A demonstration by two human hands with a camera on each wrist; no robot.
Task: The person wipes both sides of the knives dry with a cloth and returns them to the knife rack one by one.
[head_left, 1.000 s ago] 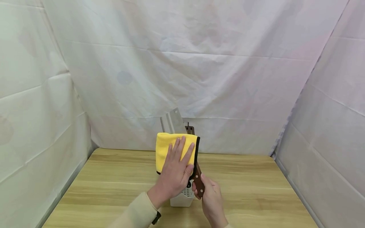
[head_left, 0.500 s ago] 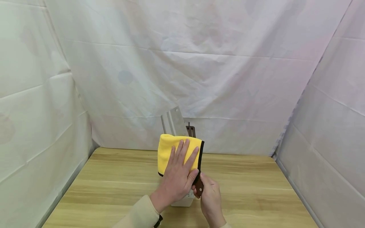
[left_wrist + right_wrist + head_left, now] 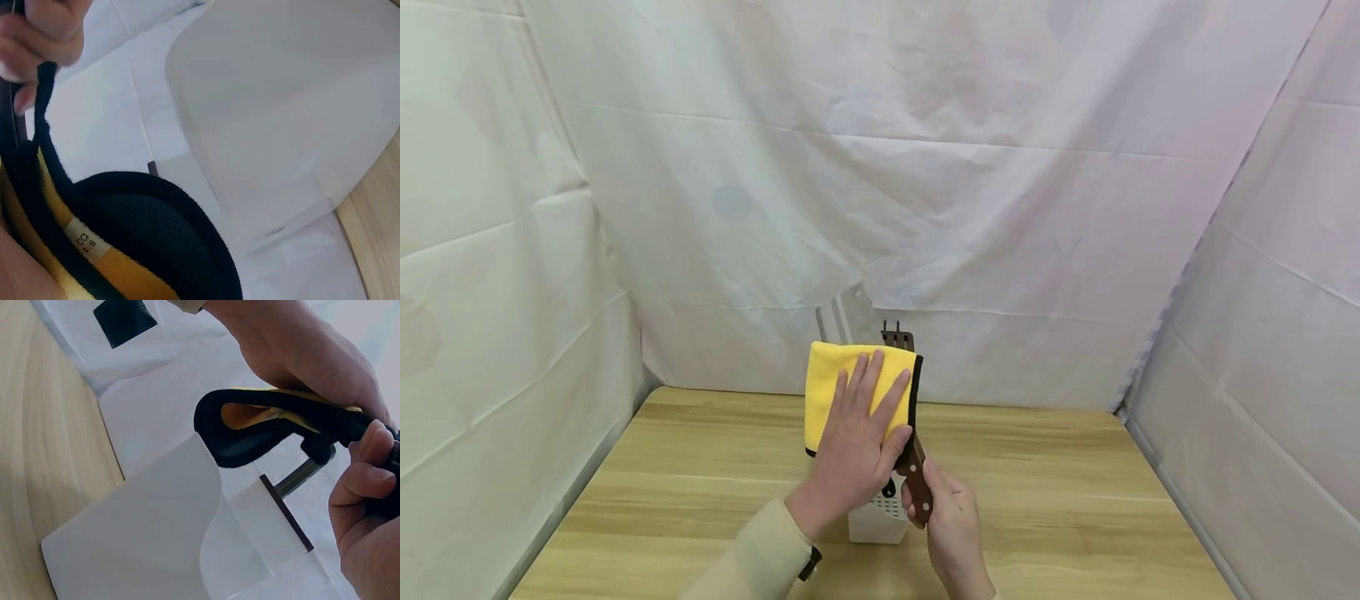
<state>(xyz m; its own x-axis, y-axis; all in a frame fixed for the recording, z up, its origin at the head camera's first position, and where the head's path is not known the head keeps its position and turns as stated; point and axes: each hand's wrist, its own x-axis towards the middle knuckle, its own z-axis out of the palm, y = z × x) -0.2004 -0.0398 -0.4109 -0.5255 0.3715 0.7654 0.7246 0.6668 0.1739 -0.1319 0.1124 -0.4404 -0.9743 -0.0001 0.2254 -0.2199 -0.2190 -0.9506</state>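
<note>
My right hand [image 3: 953, 521] grips the riveted brown handle [image 3: 917, 487] of a cleaver, its fingers curled round it. The cleaver's grey blade [image 3: 850, 315] tilts up to the left, with a hole in its top corner. A folded yellow cloth [image 3: 827, 392] with black edging covers the lower blade. On the cloth lies my left hand [image 3: 853, 458], its fingers straight and pressing it to the blade. In the right wrist view the cloth [image 3: 219, 428] shows a dark inner side and a curved fold, and the right hand's fingers [image 3: 369, 481] close round the dark handle.
Below the hands stands a white holder [image 3: 877, 530] with a perforated insert; its smooth curved wall [image 3: 137, 531] is near in the right wrist view. Behind the cloth rises a dark brown slotted piece [image 3: 898, 338]. The wooden table [image 3: 700, 483] has white fabric [image 3: 880, 208] round it.
My left hand and the cloth shift down and right over the blade, then back up and left, baring more of the handle. My right hand stays nearly in place.
</note>
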